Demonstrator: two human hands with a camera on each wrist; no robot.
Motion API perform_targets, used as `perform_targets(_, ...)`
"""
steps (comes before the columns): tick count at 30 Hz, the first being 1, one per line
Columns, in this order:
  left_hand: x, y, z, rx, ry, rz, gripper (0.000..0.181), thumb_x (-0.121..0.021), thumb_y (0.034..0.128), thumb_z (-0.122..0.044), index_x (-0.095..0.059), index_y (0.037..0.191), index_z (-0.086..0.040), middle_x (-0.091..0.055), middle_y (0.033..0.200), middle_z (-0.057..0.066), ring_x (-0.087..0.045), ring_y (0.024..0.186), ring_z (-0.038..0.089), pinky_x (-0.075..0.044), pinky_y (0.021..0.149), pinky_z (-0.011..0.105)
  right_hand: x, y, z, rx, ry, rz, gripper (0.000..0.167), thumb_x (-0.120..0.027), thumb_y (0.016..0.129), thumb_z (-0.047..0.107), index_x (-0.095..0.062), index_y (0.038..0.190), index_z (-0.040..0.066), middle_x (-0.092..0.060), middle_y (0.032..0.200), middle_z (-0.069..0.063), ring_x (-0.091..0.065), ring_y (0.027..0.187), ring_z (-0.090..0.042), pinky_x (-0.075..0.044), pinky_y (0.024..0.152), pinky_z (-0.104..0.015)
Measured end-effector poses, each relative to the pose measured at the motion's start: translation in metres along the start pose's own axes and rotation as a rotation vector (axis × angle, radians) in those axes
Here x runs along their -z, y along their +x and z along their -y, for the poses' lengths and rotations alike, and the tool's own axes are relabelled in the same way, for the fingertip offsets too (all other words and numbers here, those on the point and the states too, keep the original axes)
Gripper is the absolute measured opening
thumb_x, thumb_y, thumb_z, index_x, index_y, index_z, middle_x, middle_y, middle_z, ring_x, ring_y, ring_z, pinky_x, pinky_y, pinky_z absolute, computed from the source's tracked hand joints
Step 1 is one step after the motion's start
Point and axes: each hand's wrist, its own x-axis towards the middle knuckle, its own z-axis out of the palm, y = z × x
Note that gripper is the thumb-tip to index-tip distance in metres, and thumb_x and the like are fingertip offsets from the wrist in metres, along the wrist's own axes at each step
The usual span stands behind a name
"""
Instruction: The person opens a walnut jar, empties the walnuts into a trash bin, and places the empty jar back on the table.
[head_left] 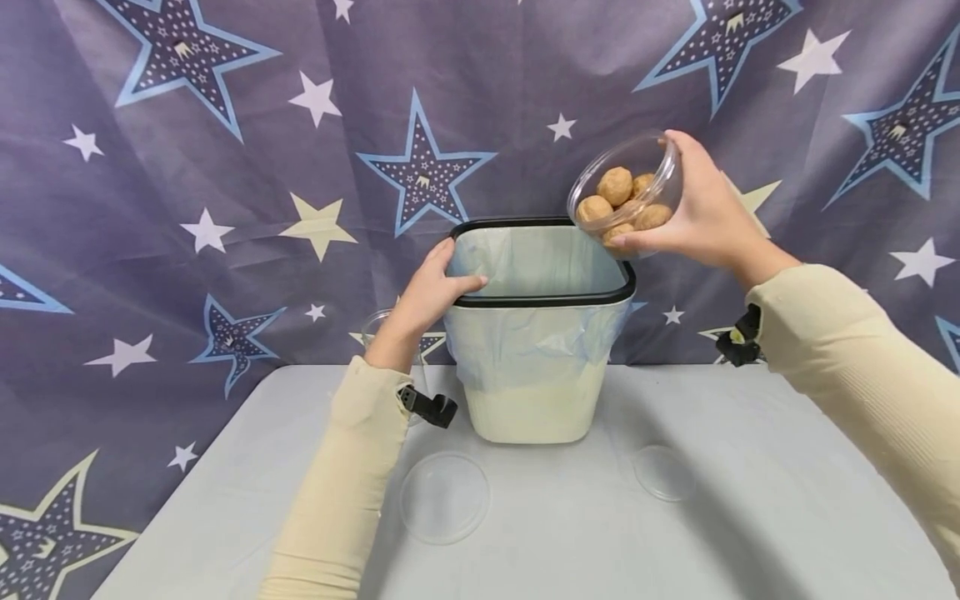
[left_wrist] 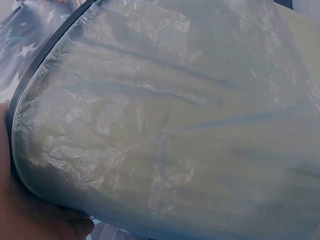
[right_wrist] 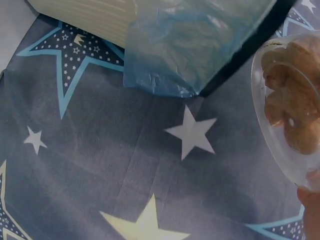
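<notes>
A cream trash bin point(head_left: 536, 408) with a black rim and a bluish clear liner bag point(head_left: 525, 350) stands upright on the table. My left hand point(head_left: 431, 292) grips the rim at its left side, thumb over the inner edge; part of this hand shows in the left wrist view. Above the bin's right rim, my right hand point(head_left: 701, 204) holds a clear round plastic tub point(head_left: 667, 179), tilted with its mouth toward the bin. Several walnuts point(head_left: 615, 185) lie in the tub, also visible at the right edge of the right wrist view.
On the table point(head_left: 555, 533) lie a larger clear round lid point(head_left: 445, 498) in front of the bin and a smaller clear lid point(head_left: 664, 472) to the right. A clear container point(head_left: 418, 379) stands partly hidden behind my left wrist. A star-patterned cloth point(head_left: 247, 150) hangs behind.
</notes>
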Motion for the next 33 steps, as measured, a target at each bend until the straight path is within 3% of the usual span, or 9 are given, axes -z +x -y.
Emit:
perform_targets(11, -0.001, -0.001, 0.000, 0.005, -0.019, 0.003, 0.085, -0.065, 0.0850, -0.024, -0.015, 0.149, -0.001, -0.012, 0.158, 0.007, -0.008, 0.144, 0.019, -0.012, 0.117, 0.034, -0.017, 0.007, 0.003, 0.079, -0.072, 0.062, 0.120, -0.092, 0.053, 0.026, -0.021, 0.145, -0.005, -0.031, 0.145, -0.023, -0.031, 0.132, -0.032, -0.024, 0.112, -0.043)
perform_targets(19, 0.000, 0.000, 0.001, -0.002, -0.022, 0.002, 0.085, -0.065, 0.0847, -0.023, -0.015, 0.149, -0.001, -0.011, 0.158, 0.007, -0.008, 0.144, 0.020, -0.011, 0.117, 0.034, -0.029, 0.009, -0.002, 0.190, -0.069, 0.062, 0.119, -0.093, 0.051, 0.024, -0.024, 0.143, -0.006, -0.034, 0.141, -0.027, -0.036, 0.124, -0.036, -0.031, 0.106, -0.049)
perform_targets(33, 0.001, 0.000, 0.002, -0.012, -0.036, -0.005, 0.084, -0.066, 0.0854, -0.021, -0.015, 0.149, 0.001, -0.011, 0.158, 0.009, -0.008, 0.144, 0.020, -0.010, 0.117, 0.033, -0.045, 0.007, -0.016, 0.213, -0.114, 0.038, 0.120, -0.093, 0.052, 0.029, -0.023, 0.145, -0.003, -0.034, 0.143, -0.024, -0.034, 0.129, -0.036, -0.029, 0.110, -0.048)
